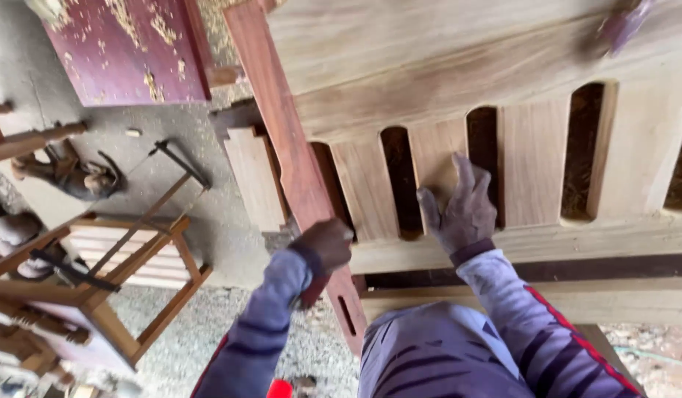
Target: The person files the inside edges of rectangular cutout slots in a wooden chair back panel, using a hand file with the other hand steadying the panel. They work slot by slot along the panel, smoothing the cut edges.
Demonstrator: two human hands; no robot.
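Nearest the camera, at the bottom of the head view, are the person's purple striped sleeves and lap, from which both arms reach away. His left hand (325, 245) is curled in a closed grip around the near part of a long reddish wooden rail (286, 140), which runs from the near middle of the scene up and away to the far left of the panel. His right hand (462, 208) lies flat and spread, palm down, on a pale wooden slat (434, 163); the fingers are wide and hold nothing, only pressing on the wood. That slat is one of several upright slats in a large light wooden panel (459, 66), with dark round-topped slots (400, 180) between them, and the panel fills the right and far side of the scene. Just left of the rail a short loose board (254, 177) lies on the grey concrete floor (171, 125). Farther left stands a small wooden frame (146, 287) with a bow saw (153, 199) leaning across it, and at the far left lies a dark red board (127, 48) speckled with sawdust.
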